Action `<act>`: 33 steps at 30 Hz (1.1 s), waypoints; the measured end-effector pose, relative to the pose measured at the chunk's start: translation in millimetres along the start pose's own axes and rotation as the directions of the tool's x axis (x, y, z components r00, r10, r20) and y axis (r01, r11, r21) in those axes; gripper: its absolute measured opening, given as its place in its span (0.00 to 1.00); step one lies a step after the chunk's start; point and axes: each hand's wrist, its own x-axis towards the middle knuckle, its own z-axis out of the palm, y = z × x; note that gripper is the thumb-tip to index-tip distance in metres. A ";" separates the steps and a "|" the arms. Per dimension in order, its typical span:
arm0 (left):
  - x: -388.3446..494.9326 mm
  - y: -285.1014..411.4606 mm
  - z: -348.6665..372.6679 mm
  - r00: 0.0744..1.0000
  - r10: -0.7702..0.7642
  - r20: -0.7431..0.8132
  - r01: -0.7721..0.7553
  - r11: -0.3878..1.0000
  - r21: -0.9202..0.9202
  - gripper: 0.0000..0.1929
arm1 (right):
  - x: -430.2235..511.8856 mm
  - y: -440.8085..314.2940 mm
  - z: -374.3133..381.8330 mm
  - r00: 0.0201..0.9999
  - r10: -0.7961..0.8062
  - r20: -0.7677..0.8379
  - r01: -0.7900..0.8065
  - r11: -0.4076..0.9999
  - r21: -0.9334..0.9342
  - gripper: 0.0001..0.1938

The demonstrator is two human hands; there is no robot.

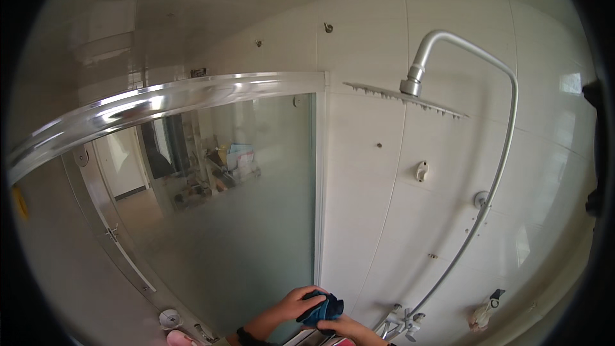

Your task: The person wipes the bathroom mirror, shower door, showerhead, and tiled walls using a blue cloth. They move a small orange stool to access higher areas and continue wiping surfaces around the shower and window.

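Low in the middle of the head view, my left hand [301, 302] grips a bunched dark blue cloth [325, 311] from above and its left side. The fingers of my right hand [342, 327] hold the same cloth from below and the right. Both hands are in front of the lower end of the shower screen's upright frame. A dark band is around my left wrist. Part of the cloth is hidden by my fingers.
A frosted glass shower screen [250, 230] with a curved chrome rail [158, 101] stands at left. On the tiled wall are a square shower head [384, 93], its bent metal pipe [514, 101] and a mixer tap [408, 324]. A bath puff [480, 317] hangs lower right.
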 end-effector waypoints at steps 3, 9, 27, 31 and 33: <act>8.3 4.7 7.0 0.993 -0.117 -0.005 0.116 0.977 0.180 0.18 | -2.1 15.9 -0.3 0.989 -0.054 -0.135 0.080 0.978 0.195 0.24; 22.3 18.5 19.9 0.869 -0.118 0.480 0.246 0.945 -0.214 0.34 | -48.7 -17.4 -20.2 0.975 -0.095 -0.198 0.177 0.877 0.446 0.28; 257.5 84.2 73.4 0.750 0.625 0.215 -0.511 0.342 0.788 0.33 | -263.4 -30.4 -40.0 0.235 -0.413 -0.880 0.815 0.577 -0.053 0.13; 326.2 152.8 113.9 0.635 0.722 0.276 -0.466 0.072 0.882 0.39 | -304.3 -17.3 -18.2 -0.146 -0.400 -0.905 0.377 0.823 -0.425 0.09; 351.2 175.9 137.5 0.589 0.739 0.328 -0.435 -0.053 0.899 0.43 | -318.1 -9.0 -10.1 -0.049 -0.602 -0.797 0.153 0.784 -0.602 0.07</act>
